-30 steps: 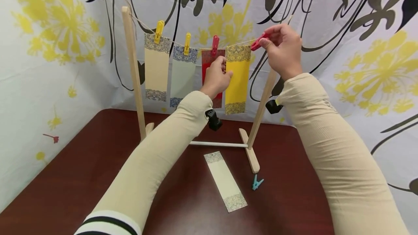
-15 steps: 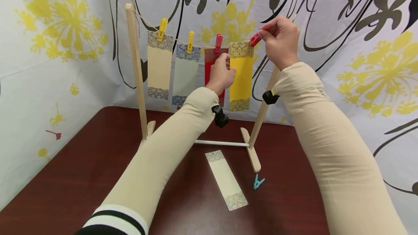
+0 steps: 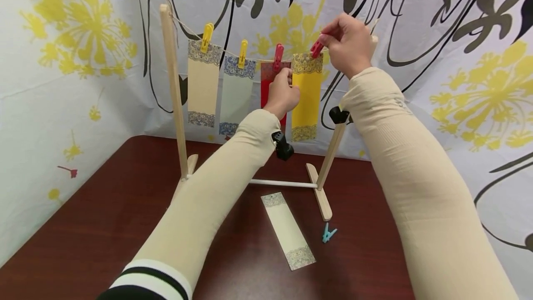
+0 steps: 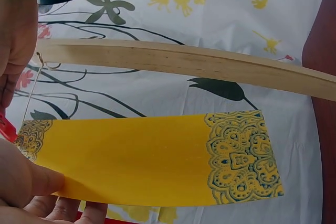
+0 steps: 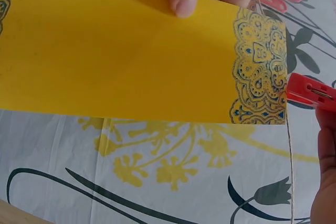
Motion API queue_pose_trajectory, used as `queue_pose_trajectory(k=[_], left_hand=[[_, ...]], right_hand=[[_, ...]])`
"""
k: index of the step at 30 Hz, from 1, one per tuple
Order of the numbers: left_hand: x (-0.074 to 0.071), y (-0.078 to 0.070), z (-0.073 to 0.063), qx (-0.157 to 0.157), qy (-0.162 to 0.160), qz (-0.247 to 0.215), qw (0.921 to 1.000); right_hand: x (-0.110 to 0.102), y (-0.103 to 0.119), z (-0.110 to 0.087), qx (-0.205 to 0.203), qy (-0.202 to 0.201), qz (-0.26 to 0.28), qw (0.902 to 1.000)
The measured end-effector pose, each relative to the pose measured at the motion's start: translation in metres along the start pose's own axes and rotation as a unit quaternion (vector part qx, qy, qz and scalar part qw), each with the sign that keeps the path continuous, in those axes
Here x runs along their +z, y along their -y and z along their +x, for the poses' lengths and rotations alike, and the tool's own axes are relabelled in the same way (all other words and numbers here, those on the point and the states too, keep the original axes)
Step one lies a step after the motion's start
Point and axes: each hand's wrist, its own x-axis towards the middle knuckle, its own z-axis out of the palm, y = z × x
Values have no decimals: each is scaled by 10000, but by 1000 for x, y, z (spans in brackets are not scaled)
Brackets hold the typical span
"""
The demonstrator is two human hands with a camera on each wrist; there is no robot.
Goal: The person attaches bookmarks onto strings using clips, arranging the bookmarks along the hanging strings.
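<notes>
A yellow card (image 3: pixel 307 98) with patterned bands at both ends hangs upright at the string. My left hand (image 3: pixel 283 91) pinches its left edge, thumb in front and fingers behind, as the left wrist view shows. My right hand (image 3: pixel 350 43) pinches a red clothespin (image 3: pixel 316 50) whose tip meets the card's top edge. In the right wrist view this clothespin (image 5: pixel 310 90) sits at the middle of that edge, beside the string (image 5: pixel 290 166). Behind my left hand, a red card (image 3: pixel 268 78) hangs from another red clothespin (image 3: pixel 278 54), partly hidden.
A cream card (image 3: pixel 203 87) and a pale grey card (image 3: pixel 237 96) hang from yellow clothespins (image 3: pixel 207 37) to the left. The wooden stand (image 3: pixel 172 82) holds the string. On the dark red table (image 3: pixel 83 226) lie a pale card (image 3: pixel 287 230) and a blue clothespin (image 3: pixel 328 233).
My right hand has moved left with the red clothespin, from beside the yellow card's top right corner onto its top edge. My left hand keeps its pinch. The head view has shifted slightly.
</notes>
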Motion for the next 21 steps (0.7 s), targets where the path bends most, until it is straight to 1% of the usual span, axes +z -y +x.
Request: queue_pose_trajectory(k=[3, 8, 13, 17, 21], left_hand=[[0, 0, 1, -66, 10, -29, 10000], [0, 0, 2, -129, 41, -71, 9999], [1, 1, 2, -159, 4, -67, 9999], [1, 1, 4, -207, 28, -8, 9998], [4, 2, 6, -222, -30, 92, 9997]], right_hand=[[2, 0, 4, 80, 237, -103, 9996], [7, -1, 7, 30, 535, -111, 9985], [12, -1, 8, -110, 677, -307, 9972], [13, -1, 9, -53, 808, -332, 9962], [13, -1, 9, 13, 1005, -409, 9941]])
